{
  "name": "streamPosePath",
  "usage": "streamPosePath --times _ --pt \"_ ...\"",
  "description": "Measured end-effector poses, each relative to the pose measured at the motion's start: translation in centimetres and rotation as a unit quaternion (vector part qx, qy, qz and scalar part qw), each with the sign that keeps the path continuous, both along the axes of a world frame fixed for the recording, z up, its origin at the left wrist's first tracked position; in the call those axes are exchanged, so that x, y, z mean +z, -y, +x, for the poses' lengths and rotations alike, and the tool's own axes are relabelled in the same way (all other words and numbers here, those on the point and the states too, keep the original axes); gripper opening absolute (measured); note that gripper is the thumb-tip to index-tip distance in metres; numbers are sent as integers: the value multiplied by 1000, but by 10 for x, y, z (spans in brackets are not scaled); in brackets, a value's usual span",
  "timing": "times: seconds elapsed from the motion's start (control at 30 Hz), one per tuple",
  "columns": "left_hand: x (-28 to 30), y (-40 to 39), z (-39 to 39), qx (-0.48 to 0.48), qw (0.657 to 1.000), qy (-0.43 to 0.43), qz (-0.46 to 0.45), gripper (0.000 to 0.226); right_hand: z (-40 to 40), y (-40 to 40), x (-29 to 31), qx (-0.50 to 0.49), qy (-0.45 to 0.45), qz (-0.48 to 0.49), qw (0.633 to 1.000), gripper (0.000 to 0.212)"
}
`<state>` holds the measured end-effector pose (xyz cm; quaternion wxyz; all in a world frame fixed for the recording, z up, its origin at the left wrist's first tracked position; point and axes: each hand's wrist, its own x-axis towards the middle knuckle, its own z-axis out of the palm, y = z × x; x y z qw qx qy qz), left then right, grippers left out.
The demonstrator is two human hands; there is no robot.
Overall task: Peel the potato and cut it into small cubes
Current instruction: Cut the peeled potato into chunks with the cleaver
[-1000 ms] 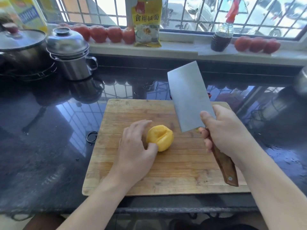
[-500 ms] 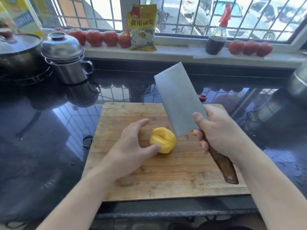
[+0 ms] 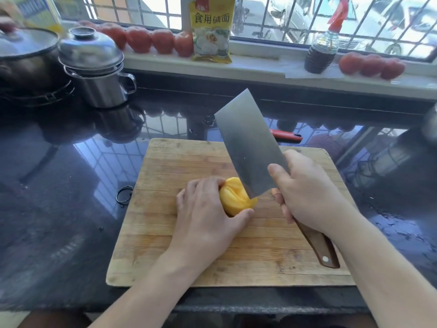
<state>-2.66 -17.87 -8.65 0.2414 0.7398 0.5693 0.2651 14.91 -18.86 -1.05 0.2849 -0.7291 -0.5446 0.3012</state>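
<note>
A peeled yellow potato (image 3: 235, 200) lies near the middle of a wooden cutting board (image 3: 165, 245). My left hand (image 3: 208, 214) grips it from the left, fingers curled over its top and thumb against its near side. My right hand (image 3: 307, 190) holds a cleaver (image 3: 248, 143) by its wooden handle. The broad steel blade tilts up and away, and its lower corner sits at the potato's right side.
Black glossy counter (image 3: 59, 185) around the board. Steel pots (image 3: 94, 72) at back left. On the sill stand tomatoes (image 3: 151, 40), a yellow packet (image 3: 211, 29) and a dark sauce bottle (image 3: 321, 50). A red-handled tool (image 3: 286, 136) behind the board, a small ring (image 3: 124, 195) at its left.
My left hand has closed tighter over the potato. The cleaver has come down and left until its lower corner meets the potato.
</note>
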Motion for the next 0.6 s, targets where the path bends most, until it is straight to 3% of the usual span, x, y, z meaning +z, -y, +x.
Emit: streamPosePath --times 0.17,0.3,0.6 --pt "-1 3 3 21 1000 -17 13 66 -5 6 -10 -22 68 33 997 20" --pt "-2 2 3 21 999 -24 5 65 -5 8 -7 -36 37 27 998 22" --pt "-3 1 4 31 999 -24 5 62 -22 15 -19 -56 83 92 991 21"
